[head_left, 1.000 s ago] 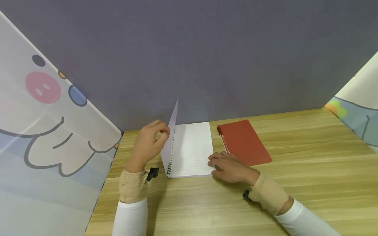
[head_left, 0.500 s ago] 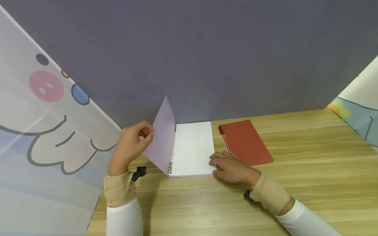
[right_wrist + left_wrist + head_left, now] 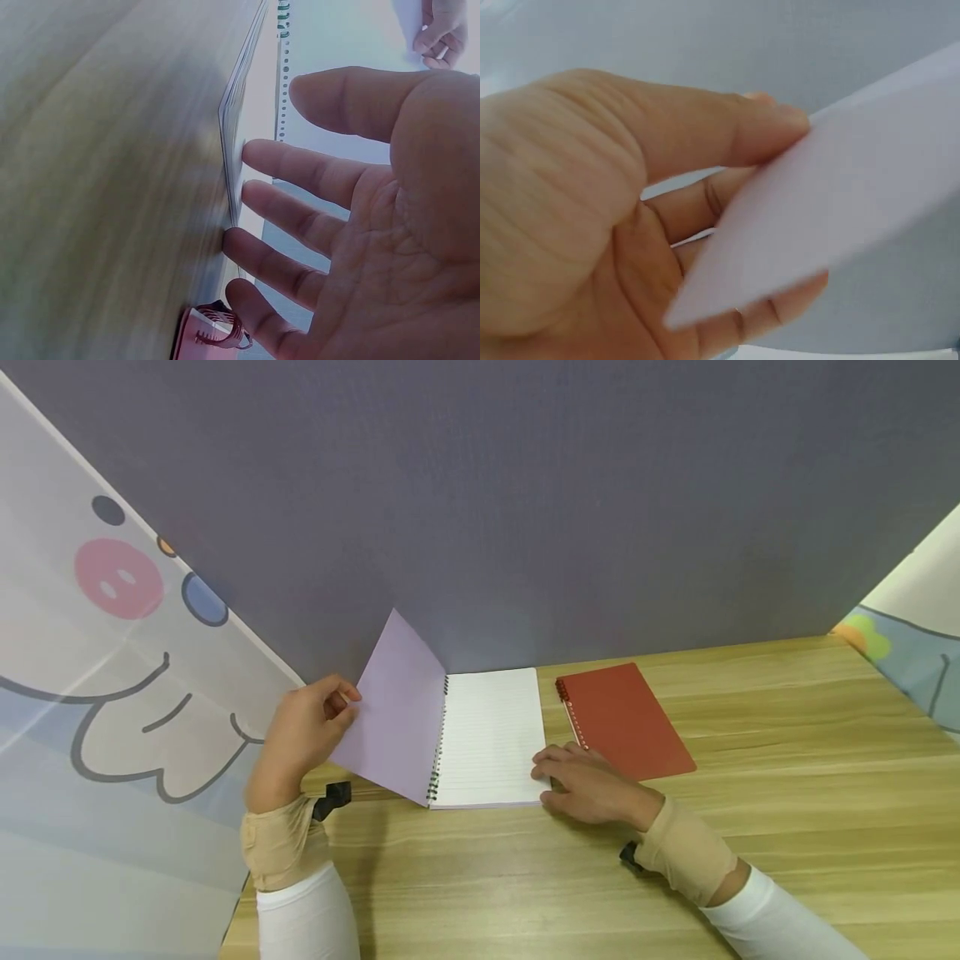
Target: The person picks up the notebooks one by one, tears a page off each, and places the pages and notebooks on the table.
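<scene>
Left hand [image 3: 303, 727] has the lilac cover [image 3: 397, 710] pinched, tilted up!
Right of that grip lies the open notebook [image 3: 487, 739]; right hand [image 3: 588, 783], fingers loosely spread, rests fingertips at its edge, and the red notebook [image 3: 630, 714] sits just beyond that hand, both books on the wooden table [image 3: 480, 885].

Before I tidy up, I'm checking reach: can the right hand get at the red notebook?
Likely yes: the right hand is close by the red notebook, and nothing stands between them.
</scene>
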Tool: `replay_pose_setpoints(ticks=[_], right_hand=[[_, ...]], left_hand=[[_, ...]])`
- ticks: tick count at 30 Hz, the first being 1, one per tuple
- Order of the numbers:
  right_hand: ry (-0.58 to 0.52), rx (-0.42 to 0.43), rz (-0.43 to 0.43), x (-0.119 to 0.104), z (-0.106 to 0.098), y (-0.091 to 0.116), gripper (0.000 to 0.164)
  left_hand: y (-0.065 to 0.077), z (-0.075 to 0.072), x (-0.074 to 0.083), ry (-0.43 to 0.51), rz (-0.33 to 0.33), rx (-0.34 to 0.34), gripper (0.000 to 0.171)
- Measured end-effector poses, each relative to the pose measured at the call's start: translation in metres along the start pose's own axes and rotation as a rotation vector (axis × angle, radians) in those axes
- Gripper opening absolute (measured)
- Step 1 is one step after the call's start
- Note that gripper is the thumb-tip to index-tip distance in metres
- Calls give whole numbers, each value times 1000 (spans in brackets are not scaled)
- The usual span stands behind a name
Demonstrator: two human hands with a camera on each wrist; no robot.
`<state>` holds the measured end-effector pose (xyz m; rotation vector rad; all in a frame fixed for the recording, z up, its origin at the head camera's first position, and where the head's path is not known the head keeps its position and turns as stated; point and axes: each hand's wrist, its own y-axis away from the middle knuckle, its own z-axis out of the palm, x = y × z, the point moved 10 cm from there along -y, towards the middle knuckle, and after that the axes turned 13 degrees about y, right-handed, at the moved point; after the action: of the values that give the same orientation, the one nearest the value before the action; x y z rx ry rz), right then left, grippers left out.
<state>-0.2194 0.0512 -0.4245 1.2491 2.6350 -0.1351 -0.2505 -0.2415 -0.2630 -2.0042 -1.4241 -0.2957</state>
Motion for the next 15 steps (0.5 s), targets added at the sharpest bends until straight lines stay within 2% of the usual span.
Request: replay_pose_setpoints(ticks=[5, 8, 11, 15], right_hand=[[4, 1, -2, 1, 1, 0, 34], [2, -5, -5, 0, 2, 0, 34], [1, -7, -6, 0, 2, 1, 35], [-1, -4, -9, 0, 0, 1, 35]], left_hand=[[3, -2, -14, -26, -35, -10, 11], [6, -2, -25, -45, -68, -42, 12], [10, 2, -39, -61, -132, -106, 17], [16, 9, -64, -63, -262, -211, 26]])
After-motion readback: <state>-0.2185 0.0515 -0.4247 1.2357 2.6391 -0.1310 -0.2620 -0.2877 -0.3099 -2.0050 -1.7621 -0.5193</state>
